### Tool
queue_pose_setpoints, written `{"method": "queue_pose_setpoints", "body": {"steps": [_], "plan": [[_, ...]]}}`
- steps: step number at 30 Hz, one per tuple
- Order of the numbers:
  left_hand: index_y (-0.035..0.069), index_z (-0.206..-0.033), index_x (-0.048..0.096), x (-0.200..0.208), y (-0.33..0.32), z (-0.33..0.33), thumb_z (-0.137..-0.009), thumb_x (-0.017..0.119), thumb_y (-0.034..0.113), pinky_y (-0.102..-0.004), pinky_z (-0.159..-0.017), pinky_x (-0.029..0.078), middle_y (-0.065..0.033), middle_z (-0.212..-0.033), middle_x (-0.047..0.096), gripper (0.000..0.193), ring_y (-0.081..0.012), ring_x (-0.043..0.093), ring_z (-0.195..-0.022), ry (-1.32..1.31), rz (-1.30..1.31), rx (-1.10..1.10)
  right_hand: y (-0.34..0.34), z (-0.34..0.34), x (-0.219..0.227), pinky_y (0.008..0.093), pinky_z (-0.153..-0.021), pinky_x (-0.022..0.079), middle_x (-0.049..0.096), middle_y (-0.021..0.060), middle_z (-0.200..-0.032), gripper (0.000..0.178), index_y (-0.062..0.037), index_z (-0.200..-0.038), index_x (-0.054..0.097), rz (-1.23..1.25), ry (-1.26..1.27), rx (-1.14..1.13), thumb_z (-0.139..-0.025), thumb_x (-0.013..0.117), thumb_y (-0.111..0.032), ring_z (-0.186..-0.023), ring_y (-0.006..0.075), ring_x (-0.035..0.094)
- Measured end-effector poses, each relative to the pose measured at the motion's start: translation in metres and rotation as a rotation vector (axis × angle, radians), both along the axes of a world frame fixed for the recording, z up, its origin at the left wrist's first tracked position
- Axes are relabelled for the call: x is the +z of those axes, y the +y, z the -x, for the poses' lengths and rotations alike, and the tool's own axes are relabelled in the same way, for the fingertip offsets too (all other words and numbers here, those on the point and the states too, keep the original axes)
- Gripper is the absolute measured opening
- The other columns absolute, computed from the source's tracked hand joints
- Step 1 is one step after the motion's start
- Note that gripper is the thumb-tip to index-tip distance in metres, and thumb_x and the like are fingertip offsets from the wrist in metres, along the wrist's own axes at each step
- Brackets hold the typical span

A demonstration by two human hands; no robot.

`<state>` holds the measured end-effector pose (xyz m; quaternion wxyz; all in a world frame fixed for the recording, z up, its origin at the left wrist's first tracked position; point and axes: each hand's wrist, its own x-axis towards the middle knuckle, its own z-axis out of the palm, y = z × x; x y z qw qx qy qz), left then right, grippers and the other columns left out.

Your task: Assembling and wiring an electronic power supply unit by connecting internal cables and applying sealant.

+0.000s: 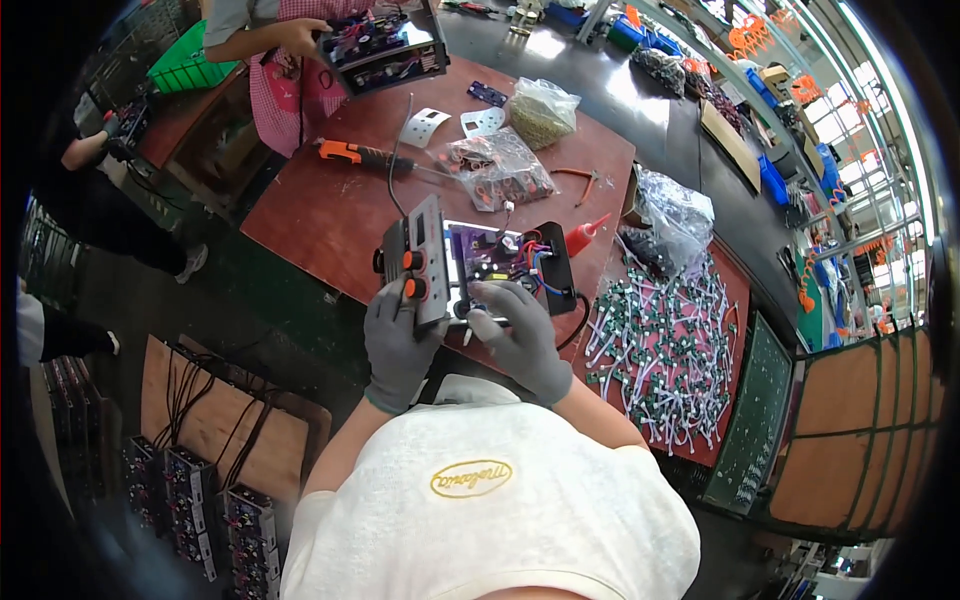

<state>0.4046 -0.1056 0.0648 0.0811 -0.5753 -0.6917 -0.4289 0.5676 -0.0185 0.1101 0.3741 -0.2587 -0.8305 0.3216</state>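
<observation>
At the table's near edge stands an opened electronic unit (pixel 430 248) with a silver front panel, orange knobs and a black casing. Inside it, a purple circuit board (pixel 475 250) carries red and blue wires. My left hand (pixel 397 335), in a grey glove, grips the unit's panel side at the lower left corner. My right hand (pixel 520 335), gloved too, bends its fingers over the near edge of the board, thumb and fingers close together. What lies between those fingertips is too small to make out. A red-tipped bottle (pixel 585 235) stands just beyond the unit.
On the red table (pixel 310 225) lie an orange-handled electric screwdriver (pixel 360 153), a bag of parts (pixel 500 170), a bag of small pellets (pixel 542 113) and orange pliers (pixel 580 182). Many wired connectors (pixel 660 350) are heaped at right. Across the table, a person holds another unit (pixel 385 50).
</observation>
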Motion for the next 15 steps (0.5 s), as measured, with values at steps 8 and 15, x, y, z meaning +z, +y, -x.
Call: {"method": "queue_pose_setpoints", "body": {"steps": [8, 15], "plan": [[-0.002, -0.121, 0.057, 0.016, 0.013, -0.029, -0.072, 0.073, 0.033, -0.0422, -0.089, 0.042, -0.016, -0.125, 0.055, 0.062, -0.0307, 0.053, -0.107, 0.091, -0.039, -0.094, -0.014, -0.007, -0.005, 0.0296, -0.061, 0.049, 0.061, 0.0099, -0.081, 0.023, 0.0007, -0.097, 0.059, 0.336, 0.097, -0.259, -0.091, 0.065, -0.021, -0.068, 0.0169, 0.062], [-0.001, -0.121, 0.057, 0.026, 0.024, -0.04, -0.074, 0.072, 0.025, -0.0397, -0.093, 0.042, -0.0149, -0.126, 0.056, 0.056, -0.0301, 0.054, -0.109, 0.057, -0.064, -0.195, -0.006, -0.024, -0.002, 0.031, -0.056, 0.045, 0.059, 0.0102, -0.073, 0.018, -0.0005, -0.089, 0.06, 0.428, 0.145, -0.359, -0.092, 0.061, -0.018, -0.058, 0.0182, 0.056]]}}
